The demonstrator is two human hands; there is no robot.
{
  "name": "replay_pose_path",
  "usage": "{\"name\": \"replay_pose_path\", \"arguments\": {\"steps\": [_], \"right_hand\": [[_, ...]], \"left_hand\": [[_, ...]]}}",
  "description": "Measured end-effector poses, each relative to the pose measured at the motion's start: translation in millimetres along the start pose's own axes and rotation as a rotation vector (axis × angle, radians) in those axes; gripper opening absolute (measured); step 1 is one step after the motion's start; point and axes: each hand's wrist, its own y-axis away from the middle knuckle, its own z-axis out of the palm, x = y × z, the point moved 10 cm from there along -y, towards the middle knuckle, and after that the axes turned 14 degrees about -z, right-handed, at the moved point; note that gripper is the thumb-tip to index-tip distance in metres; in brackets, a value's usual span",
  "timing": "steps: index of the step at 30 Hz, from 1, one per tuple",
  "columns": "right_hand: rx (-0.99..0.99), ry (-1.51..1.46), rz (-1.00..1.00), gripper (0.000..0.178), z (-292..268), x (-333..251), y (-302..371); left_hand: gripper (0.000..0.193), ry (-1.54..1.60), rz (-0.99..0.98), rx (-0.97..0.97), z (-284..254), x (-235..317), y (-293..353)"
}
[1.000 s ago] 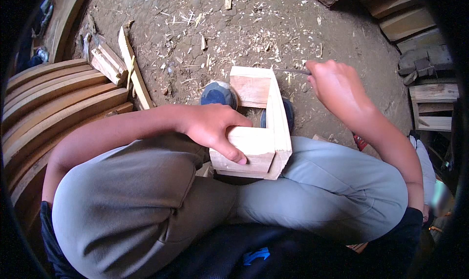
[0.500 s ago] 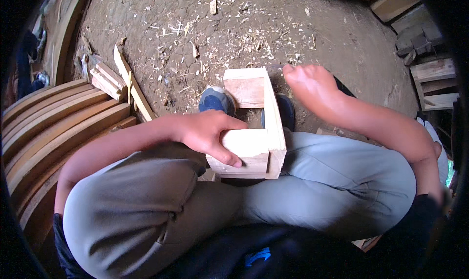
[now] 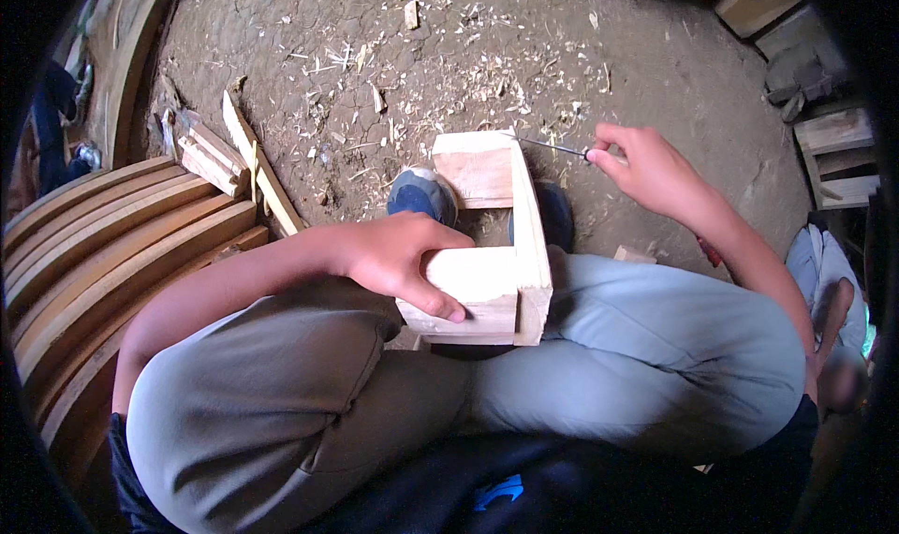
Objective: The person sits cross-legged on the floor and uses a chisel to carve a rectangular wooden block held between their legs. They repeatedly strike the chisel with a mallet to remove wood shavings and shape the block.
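A pale wooden frame (image 3: 530,225), made of boards joined at corners, stands between my knees above my shoes. My left hand (image 3: 398,264) is closed over its near board (image 3: 478,270), thumb on the side facing me and fingers over the far side, partly hidden. My right hand (image 3: 646,164) is raised to the right of the frame, fingers wrapped round the dark handle of a screwdriver (image 3: 560,147). Its thin metal shaft points left, and the tip is at the top corner of the frame's far board (image 3: 473,169); whether it touches cannot be made out.
Curved wooden pieces (image 3: 140,220) are stacked at my left, with split offcuts (image 3: 208,164) beyond them. Shavings (image 3: 361,57) litter the dirt floor ahead. Wooden blocks and a small frame (image 3: 833,160) lie at the right edge. Another person's arm (image 3: 832,314) shows at far right.
My right hand has moved right, away from the frame's far corner, and turned, so the screwdriver's shaft now shows. The left hand keeps its hold on the near board.
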Motion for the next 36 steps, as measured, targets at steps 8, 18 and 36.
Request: {"name": "replay_pose_path", "arguments": {"steps": [8,18,36], "right_hand": [[0.104,0.004,-0.113,0.023,-13.6,-8.2,15.9],[0.177,0.353,-0.279,0.019,23.9,-1.7,-11.6],[0.312,0.073,-0.221,0.021,12.9,15.4,-3.5]], "left_hand": [[0.055,-0.037,0.003,-0.015,0.0,0.1,-2.2],[0.064,-0.001,-0.019,-0.081,6.1,-3.3,-5.9],[0.064,0.073,-0.062,-0.066,-0.3,-4.8,0.2]]}}
